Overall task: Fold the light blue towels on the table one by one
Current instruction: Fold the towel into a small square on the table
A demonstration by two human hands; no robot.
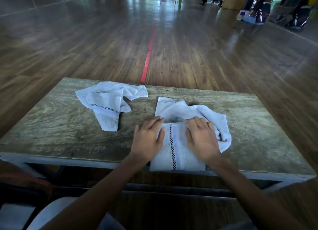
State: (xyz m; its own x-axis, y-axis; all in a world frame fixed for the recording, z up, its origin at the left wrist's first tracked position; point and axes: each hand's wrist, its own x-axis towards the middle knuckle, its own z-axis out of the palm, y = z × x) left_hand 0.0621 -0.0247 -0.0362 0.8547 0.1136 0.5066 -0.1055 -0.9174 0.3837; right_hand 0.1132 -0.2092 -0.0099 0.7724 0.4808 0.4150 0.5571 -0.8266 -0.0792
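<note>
Nearest us, our left hand and right hand lie flat with fingers spread, gripping nothing, pressing the part-folded light blue towel at the counter edge. Beyond and left of our left hand lies a crumpled second towel.

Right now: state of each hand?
Left hand: open, flat, pressing on the near towel.
Right hand: fingers curled on the same towel's fold; grip cannot be told.
</note>
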